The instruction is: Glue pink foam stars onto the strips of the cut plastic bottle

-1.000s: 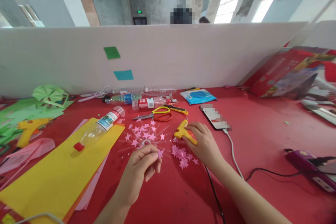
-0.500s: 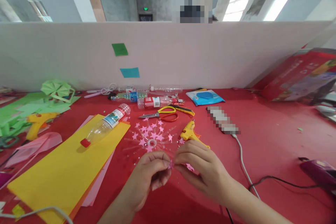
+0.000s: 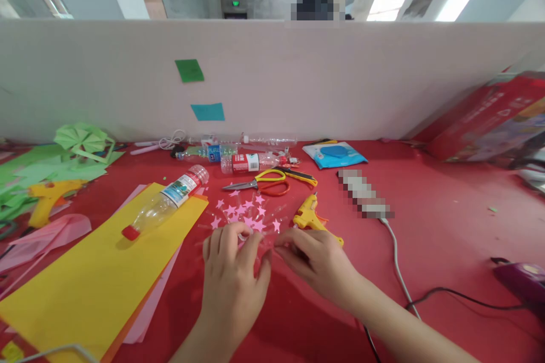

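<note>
- We see the left hand (image 3: 233, 278) half-bent, thumb spread away, at the near side of a clear, flower-shaped plastic piece (image 3: 243, 233) with pink stars (image 3: 248, 222).
- This piece lies well apart from the red table's (image 3: 426, 204) far edge.
- The right hand (image 3: 319, 258), near a yellow glue gun (image 3: 307, 216), has fingertips together; we cannot tell if they pinch something.

The left hand (image 3: 234, 272), low in the centre of the frame, is bare, with slender fingers; so is the right hand (image 3: 317, 261), right of centre. The left forearm (image 3: 206, 332) and right forearm (image 3: 400, 317) are uncovered to the frame's bottom edge.
</note>
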A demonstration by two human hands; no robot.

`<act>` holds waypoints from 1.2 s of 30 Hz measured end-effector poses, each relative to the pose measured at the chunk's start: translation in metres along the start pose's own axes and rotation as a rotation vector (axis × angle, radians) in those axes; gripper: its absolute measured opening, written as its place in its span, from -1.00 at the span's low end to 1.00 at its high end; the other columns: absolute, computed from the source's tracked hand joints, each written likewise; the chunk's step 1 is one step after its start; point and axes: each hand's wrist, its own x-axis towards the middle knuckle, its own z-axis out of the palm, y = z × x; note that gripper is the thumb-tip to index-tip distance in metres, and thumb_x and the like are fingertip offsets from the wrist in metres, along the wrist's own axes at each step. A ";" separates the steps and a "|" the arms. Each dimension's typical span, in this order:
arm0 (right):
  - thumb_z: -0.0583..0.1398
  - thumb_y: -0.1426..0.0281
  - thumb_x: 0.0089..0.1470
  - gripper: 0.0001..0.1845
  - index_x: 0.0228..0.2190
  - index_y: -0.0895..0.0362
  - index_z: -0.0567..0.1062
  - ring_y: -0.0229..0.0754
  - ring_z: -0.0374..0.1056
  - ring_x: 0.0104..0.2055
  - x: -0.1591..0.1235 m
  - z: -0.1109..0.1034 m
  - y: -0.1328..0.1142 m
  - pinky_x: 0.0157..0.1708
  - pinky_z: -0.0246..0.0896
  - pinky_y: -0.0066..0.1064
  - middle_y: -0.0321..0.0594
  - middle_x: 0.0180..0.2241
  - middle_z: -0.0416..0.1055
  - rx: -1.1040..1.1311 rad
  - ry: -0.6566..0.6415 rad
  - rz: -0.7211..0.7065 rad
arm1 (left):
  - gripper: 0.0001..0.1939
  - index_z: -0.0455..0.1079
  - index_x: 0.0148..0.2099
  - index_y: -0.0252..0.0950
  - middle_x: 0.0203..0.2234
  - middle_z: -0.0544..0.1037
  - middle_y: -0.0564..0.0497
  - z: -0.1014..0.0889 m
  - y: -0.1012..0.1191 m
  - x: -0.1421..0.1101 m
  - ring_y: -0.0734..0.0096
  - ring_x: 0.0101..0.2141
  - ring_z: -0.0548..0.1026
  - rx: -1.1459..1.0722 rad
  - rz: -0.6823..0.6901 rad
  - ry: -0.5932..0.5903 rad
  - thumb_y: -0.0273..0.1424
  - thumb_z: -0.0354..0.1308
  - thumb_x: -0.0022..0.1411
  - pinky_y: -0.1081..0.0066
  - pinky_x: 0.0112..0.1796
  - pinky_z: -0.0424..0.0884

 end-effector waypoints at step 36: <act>0.07 0.43 0.18 -0.85 -0.40 0.14 0.40 -0.34 0.20 -0.62 -0.005 0.020 0.005 -0.58 0.05 -0.54 -0.36 -0.63 0.30 0.179 0.033 0.102 | -0.86 0.31 -0.27 -0.29 -0.26 0.36 -0.08 0.002 0.002 -0.001 0.19 -0.20 0.35 -0.168 -0.041 -0.117 -0.59 0.09 0.10 0.19 -0.16 0.25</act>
